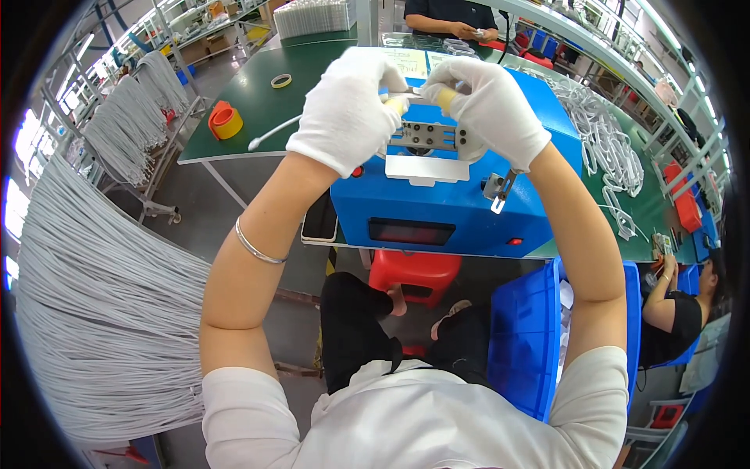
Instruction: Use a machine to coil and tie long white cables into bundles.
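Note:
My left hand [351, 109], in a white glove, is closed with thumb and fingertips pinched above a blue machine [437, 215]. A white cable [275, 134] sticks out to the left from under this hand, its end pointing left. My right hand [492, 105], gloved too, pinches at the same spot from the other side. Yellow and blue show at the fingertips of both gloves. A thin pale strip spans the gap between them; fingers hide most of it. Just below the hands are the machine's metal fixture plate [426, 136] and a white tray [427, 170].
Coiled white cables [605, 133] lie on the green table [273, 98] at the right. An orange tape roll [226, 121] stands at its left. Cable bundles [109, 313] hang at my left. A blue bin [519, 344] stands by my right arm. Co-workers sit across [449, 19] and at the right [672, 313].

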`<action>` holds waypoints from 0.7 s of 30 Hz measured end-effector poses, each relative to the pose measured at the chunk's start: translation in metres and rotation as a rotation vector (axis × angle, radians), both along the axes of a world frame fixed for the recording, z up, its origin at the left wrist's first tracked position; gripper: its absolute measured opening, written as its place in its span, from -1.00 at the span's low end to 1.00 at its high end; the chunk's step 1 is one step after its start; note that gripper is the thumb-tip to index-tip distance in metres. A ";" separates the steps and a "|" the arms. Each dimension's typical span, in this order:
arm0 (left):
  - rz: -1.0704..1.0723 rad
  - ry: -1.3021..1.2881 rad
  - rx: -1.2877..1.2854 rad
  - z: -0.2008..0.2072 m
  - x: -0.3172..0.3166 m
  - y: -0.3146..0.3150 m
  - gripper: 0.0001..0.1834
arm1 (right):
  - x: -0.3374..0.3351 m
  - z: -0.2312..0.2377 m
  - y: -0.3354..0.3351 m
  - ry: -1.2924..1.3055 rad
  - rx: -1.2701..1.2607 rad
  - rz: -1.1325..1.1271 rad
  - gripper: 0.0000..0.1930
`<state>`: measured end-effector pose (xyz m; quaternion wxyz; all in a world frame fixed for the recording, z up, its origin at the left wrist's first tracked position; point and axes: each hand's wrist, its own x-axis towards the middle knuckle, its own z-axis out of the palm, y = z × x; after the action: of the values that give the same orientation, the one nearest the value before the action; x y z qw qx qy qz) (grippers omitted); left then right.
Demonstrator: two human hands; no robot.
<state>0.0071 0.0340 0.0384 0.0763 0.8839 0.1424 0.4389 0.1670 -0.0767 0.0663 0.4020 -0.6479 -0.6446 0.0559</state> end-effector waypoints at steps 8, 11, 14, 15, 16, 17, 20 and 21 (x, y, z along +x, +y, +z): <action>-0.033 0.218 -0.342 0.011 0.001 -0.002 -0.85 | -0.001 -0.001 -0.006 -0.673 0.306 -0.003 -0.94; -0.120 0.103 -0.371 0.004 -0.006 0.001 -0.88 | -0.003 0.004 0.000 -0.418 0.202 0.090 -0.92; -0.079 0.100 -0.196 0.005 -0.002 0.001 -0.83 | 0.003 0.014 0.004 0.064 -0.187 0.059 -0.80; -0.094 0.110 -0.187 0.010 -0.001 -0.001 -0.83 | 0.008 0.016 0.002 0.073 -0.178 0.043 -0.80; -0.005 0.230 -0.293 0.018 0.002 -0.005 -0.78 | 0.012 0.017 -0.001 0.075 -0.180 0.032 -0.80; 0.088 0.354 -0.397 0.026 -0.003 -0.009 -0.72 | 0.009 0.017 -0.004 0.079 -0.186 0.023 -0.80; -0.219 -0.008 -0.575 0.009 -0.036 0.023 -0.61 | -0.011 0.024 -0.005 0.065 -0.068 0.122 -0.80; -0.242 -0.047 -0.495 0.007 -0.036 0.026 -0.60 | -0.002 0.020 -0.007 0.057 0.030 0.167 -0.80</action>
<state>-0.0287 0.0598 0.0451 0.3452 0.8385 0.1371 0.3986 0.1646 -0.0835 0.0864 0.4238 -0.5839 -0.6854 0.0981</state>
